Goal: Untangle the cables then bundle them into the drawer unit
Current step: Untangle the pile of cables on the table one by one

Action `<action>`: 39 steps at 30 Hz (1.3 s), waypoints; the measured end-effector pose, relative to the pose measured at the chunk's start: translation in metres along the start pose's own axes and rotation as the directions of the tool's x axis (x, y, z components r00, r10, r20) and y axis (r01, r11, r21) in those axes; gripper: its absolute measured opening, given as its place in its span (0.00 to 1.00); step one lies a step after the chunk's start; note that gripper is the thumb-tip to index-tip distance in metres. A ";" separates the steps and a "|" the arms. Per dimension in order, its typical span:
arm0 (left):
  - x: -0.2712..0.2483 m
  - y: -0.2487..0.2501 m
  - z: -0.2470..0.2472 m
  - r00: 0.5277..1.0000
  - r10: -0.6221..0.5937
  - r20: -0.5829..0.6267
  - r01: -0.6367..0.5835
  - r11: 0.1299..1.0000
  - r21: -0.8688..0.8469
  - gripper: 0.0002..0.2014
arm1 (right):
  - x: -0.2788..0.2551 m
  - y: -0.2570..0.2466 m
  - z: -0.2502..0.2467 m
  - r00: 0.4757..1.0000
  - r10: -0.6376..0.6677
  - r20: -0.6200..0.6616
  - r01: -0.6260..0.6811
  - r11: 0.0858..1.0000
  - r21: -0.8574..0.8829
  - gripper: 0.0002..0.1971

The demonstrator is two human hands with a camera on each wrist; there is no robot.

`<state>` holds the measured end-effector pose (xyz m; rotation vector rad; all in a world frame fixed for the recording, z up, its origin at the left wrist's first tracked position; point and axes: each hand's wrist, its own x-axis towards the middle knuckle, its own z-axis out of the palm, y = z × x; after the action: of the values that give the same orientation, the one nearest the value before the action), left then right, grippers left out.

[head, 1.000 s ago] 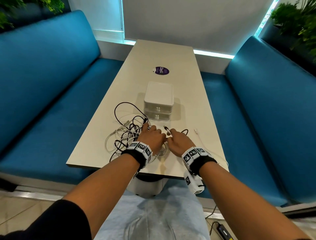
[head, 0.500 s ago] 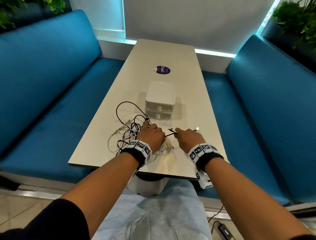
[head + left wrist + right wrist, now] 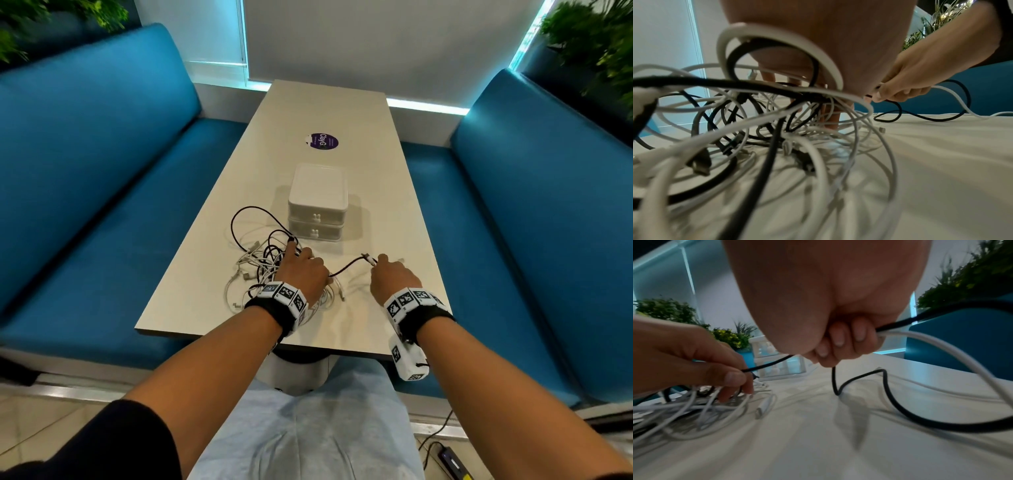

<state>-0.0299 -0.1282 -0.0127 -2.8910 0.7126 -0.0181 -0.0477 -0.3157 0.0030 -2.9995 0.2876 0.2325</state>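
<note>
The tangle point(image 3: 263, 270) of black and white cables lies on the table point(image 3: 376, 192) near its front edge, at about 7 o'clock from the drawers point(image 3: 317, 205) and just short of touching them. The drawers — a white two-tier unit, both tiers pushed in — sit mid-table, with a round purple sticker point(image 3: 322, 141) farther back at 12 o'clock.

The left hand point(image 3: 301, 274) rests on the right side of the tangle, fingers curled down into the loops; in the right wrist view its thumb and forefinger pinch a black cable point(image 3: 346, 269) where it leaves the heap, so this grip is narrow and holding. That black cable runs off toward 3 o'clock, clear of the table, to the right hand point(image 3: 394, 277). The right grip is closed round it near its plug, which sticks out past the fingers, and a white cable point(image 3: 941, 350) passes through the same fist. The two hands are well apart, the black cable sagging slightly between them.

Blue benches point(image 3: 96, 178) flank the table at 9 and 3 o'clock.
</note>
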 end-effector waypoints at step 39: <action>-0.008 -0.024 0.004 1.000 0.018 -0.013 -0.019 0.993 -0.114 0.20 | 0.007 0.034 -0.025 0.998 -0.027 0.056 0.028 0.999 -0.027 0.13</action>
<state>-0.0260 -0.1028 -0.0129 -2.9952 0.7670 0.0083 -0.0440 -0.3538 0.0225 -3.0166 0.2391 0.3188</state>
